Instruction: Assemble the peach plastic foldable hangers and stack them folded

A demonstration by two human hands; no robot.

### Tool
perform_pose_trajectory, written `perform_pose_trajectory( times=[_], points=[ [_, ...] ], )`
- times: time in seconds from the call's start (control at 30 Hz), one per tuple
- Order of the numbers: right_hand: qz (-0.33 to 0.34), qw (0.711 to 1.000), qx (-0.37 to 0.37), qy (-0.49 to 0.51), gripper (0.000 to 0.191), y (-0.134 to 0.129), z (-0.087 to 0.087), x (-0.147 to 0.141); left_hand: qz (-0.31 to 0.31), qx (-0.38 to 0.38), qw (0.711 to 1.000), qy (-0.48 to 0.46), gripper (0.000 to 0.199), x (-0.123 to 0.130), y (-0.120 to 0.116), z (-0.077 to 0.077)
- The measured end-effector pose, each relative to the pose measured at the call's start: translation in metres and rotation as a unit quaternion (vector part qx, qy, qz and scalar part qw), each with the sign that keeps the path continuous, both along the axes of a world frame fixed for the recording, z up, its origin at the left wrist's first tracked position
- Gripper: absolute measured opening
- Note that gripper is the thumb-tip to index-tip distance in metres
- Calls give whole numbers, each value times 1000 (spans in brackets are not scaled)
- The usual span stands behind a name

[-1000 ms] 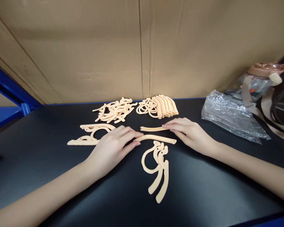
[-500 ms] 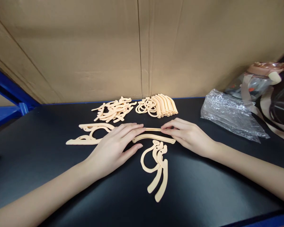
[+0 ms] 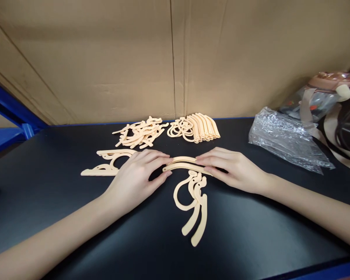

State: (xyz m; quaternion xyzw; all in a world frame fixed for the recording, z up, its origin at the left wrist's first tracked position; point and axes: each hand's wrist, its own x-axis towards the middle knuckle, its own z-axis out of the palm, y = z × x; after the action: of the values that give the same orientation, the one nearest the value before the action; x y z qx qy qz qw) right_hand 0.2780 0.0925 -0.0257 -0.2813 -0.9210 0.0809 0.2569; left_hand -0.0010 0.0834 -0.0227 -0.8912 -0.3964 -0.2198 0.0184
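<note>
Two beige curved hanger arms lie side by side in front of me, a rear arm (image 3: 184, 159) and a front arm (image 3: 183, 166). At their left ends, my left hand (image 3: 142, 169) has its fingertips on the rear one and its thumb by the front one. My right hand (image 3: 233, 168) closes its fingers and thumb around the right ends, partly hiding them. Just below lie a hooked ring piece (image 3: 177, 200) and two curved pieces with notched heads (image 3: 202, 221). Left of my left hand is a folding hanger (image 3: 97, 171), partly covered by that hand.
On the black table (image 3: 119, 249), a loose pile of beige pieces (image 3: 141, 133) lies at the back. Beside it are ring hooks (image 3: 179, 128) and a row of curved arms (image 3: 204, 127). Clear plastic bags (image 3: 282, 140) and a strapped bottle (image 3: 317, 97) stand right, against cardboard (image 3: 105, 62).
The rear arm has turned from edge-on to showing its curve. My right thumb has come onto the front arm's right end, and my left thumb has moved up to its left end.
</note>
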Motion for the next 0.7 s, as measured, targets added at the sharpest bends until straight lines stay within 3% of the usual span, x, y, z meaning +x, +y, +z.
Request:
perform_pose_trajectory(
  times=[0.3,0.7],
  points=[
    [-96,995,16,-25,27,2,-2,0,33,-22,999,-12,23,-2,3,2],
    [-112,994,1,-5,22,6,-7,4,6,-14,1000,-16,18,-4,7,-1]
  ],
)
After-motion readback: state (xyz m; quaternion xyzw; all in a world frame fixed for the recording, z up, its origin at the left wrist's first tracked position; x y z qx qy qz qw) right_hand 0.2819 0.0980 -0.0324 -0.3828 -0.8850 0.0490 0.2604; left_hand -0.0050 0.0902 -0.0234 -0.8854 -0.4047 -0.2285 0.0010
